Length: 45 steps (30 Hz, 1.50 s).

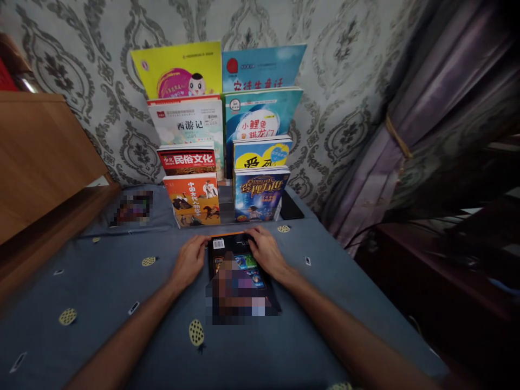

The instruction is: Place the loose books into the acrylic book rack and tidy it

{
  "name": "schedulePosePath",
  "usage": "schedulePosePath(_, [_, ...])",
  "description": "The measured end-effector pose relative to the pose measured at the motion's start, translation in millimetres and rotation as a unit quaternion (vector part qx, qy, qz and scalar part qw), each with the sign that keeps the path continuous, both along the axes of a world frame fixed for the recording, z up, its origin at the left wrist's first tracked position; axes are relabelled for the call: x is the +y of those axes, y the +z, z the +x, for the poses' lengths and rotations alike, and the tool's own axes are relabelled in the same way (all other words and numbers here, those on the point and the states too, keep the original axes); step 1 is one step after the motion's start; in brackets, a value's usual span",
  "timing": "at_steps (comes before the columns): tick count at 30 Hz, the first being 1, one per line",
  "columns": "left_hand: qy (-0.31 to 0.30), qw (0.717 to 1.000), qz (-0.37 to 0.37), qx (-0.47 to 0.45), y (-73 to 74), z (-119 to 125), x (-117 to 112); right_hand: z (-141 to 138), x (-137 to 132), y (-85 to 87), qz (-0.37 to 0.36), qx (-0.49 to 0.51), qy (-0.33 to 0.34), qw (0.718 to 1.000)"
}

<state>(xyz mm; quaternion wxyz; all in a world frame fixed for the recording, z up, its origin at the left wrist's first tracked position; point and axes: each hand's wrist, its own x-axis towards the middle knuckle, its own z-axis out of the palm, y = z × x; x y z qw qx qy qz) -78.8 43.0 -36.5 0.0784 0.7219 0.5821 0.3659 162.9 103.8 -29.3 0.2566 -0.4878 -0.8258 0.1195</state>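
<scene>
A dark book (233, 246) with a white barcode and small colour pictures lies in front of me, its lower part pixelated. My left hand (190, 261) grips its far left corner, fingers curled at the edge. At the far right corner, my right hand (266, 253) holds it with bent fingers. Just beyond stands a clear tiered rack (227, 219) of upright books in two columns. An orange book (193, 197) fronts the left column and a blue-purple book (260, 195) the right.
A black flat object, perhaps a phone (291, 206), lies right of the rack. To its left is a pixelated item (132, 208) on the grey-blue pineapple-print cloth (101, 287). A wooden cabinet (44, 135) borders the left; a tied purple curtain (369, 157) hangs at right.
</scene>
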Motion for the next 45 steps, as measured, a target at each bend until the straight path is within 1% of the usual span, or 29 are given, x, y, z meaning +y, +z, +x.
schedulePosePath(4, [0.005,0.999,0.006,0.039,-1.6,-1,0,-2,-5,8.3,-0.002,-0.046,-0.004,0.999])
schedulePosePath(8, [-0.003,0.994,0.02,0.11,0.5,2,-3,-9,-17,16.1,0.032,-0.09,0.006,0.995])
schedulePosePath(10, [-0.005,0.99,0.026,0.14,1.9,4,-5,-17,-23,17.2,0.05,-0.089,0.041,0.994])
schedulePosePath(13, [-0.011,0.986,0.024,0.165,2.6,7,-5,-34,-30,14.2,0.062,-0.057,0.139,0.987])
schedulePosePath(15, [-0.015,0.984,0.026,0.174,2.5,8,-5,-46,-32,9.8,0.059,-0.045,0.192,0.979])
schedulePosePath(17, [-0.017,0.983,0.03,0.179,2.6,7,-5,-55,-31,5.1,0.047,-0.052,0.216,0.974])
schedulePosePath(20, [-0.02,0.982,0.031,0.184,3.6,6,-5,-61,-27,-0.6,0.034,-0.068,0.229,0.971])
schedulePosePath(24, [-0.023,0.981,0.026,0.191,5.3,6,-5,-58,-23,-3.1,0.038,-0.066,0.231,0.97])
schedulePosePath(27, [-0.014,0.98,0.017,0.198,6.4,7,-6,-52,-22,-2.4,0.042,-0.073,0.221,0.972])
schedulePosePath(35, [-0.004,0.977,-0.011,0.212,11.2,9,-8,-23,-20,0.1,0.032,-0.071,0.178,0.981])
schedulePosePath(38, [0.0,0.978,-0.007,0.208,12.3,9,-8,-12,-18,-2.8,0.035,-0.064,0.158,0.985])
schedulePosePath(42, [0.005,0.978,-0.017,0.209,14.4,10,-9,1,-12,-7.8,0.035,-0.062,0.113,0.991])
schedulePosePath(45, [0.004,0.978,-0.021,0.209,15.0,10,-9,7,-8,-9.0,0.032,-0.061,0.097,0.993])
